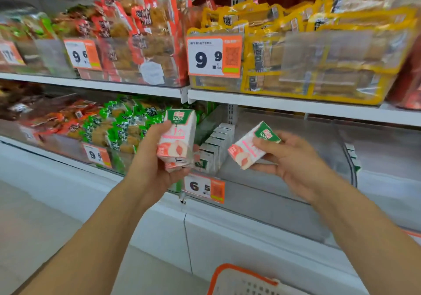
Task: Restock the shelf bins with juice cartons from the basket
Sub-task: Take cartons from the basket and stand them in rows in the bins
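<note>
My left hand [150,162] holds upright pink-and-white juice cartons [177,137] with green tops; a second carton seems stacked under the first. My right hand [293,160] grips another such juice carton [250,146], tilted, green top pointing up and right. Both are held in front of the lower shelf's clear bin [284,180], where a row of the same cartons [214,148] stands along the bin's left side. The rest of that bin looks bare. The basket [230,278], white with an orange rim, shows at the bottom edge.
A 6.5 price tag [205,187] hangs on the bin's front. Left of it sits a bin of green and orange snack packs [114,128]. The upper shelf [296,105] carries yellow and red snack bags close above the bin. A white base panel lies below.
</note>
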